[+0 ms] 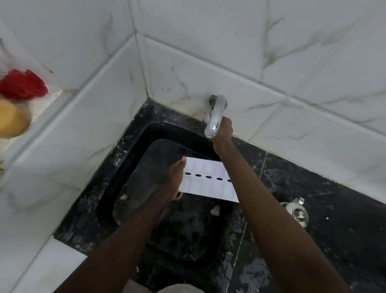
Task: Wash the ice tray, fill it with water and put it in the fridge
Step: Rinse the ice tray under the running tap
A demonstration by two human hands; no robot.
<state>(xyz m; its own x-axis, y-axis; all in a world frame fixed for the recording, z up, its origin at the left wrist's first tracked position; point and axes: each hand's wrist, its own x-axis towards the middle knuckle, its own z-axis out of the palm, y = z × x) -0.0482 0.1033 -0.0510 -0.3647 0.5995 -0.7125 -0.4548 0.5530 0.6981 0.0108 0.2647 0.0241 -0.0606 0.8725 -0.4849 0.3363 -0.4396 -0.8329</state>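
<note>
Seemed early in the task: saw no stream from the tap [214, 118] and made out no water in the cells, so judged the washing hardly begun, with filling and the trip to the fridge both left to do. Found the ice tray [210, 180] held roughly level over the black sink [126, 155], near the basin's middle and a little toward 12 o'clock, apparently clear of the basin floor. Gripped at its 9 o'clock end by the left hand [174, 177]: thumb laid along the top edge, other fingers tucked beneath and hidden, so read as a pinch across the rim. Reached toward 12 o'clock with the right hand [223, 131], pressed up against the spout by the wall; could not tell whether those fingers clamped the tap or merely touched, being hidden behind hand and spout. Crossed the tray's 3 o'clock end with the right forearm, covering that corner. Placed the spout's outlet just past the tray's 12 o'clock edge, well apart from the left thumb. Noted a small steel vessel [296, 212] at 3 o'clock on the wet counter [341, 239].
</note>
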